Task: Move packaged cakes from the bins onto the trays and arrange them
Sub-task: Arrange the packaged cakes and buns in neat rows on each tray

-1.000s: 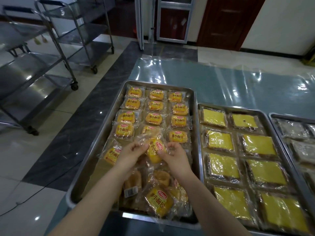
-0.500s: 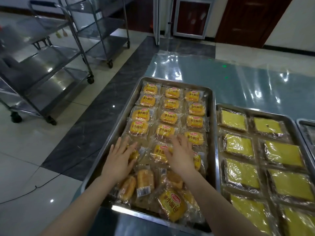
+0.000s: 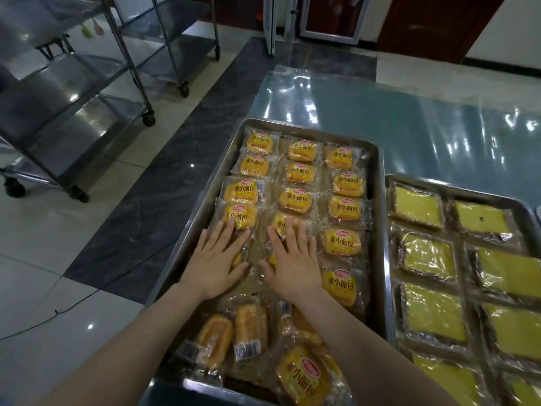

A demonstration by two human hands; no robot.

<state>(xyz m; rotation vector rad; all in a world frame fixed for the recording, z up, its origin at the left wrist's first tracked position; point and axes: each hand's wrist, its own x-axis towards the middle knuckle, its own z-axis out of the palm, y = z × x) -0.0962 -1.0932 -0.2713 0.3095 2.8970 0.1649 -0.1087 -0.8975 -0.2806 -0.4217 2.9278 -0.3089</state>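
A long steel tray point(image 3: 377, 206) holds several packaged cakes point(image 3: 295, 199) in clear wrappers with orange-yellow labels, laid in three neat columns. My left hand point(image 3: 218, 260) lies flat, fingers straight, on a cake in the left column. My right hand point(image 3: 292, 259) lies flat beside it on a cake in the middle column. Both palms hide most of the cakes beneath them. Loose, unsorted packaged cakes point(image 3: 250, 332) are heaped at the tray's near end between my forearms.
A second tray point(image 3: 390, 183) on the right carries square yellow cakes point(image 3: 417, 205) in wrappers, in two columns. Both trays stand on a table under shiny plastic film point(image 3: 409, 118). Wheeled steel racks point(image 3: 76, 92) stand on the tiled floor to the left.
A second ago both hands held one wrapped cake above the tray. It now lies in the rows, and both hands have flattened and slid forward onto the cakes.
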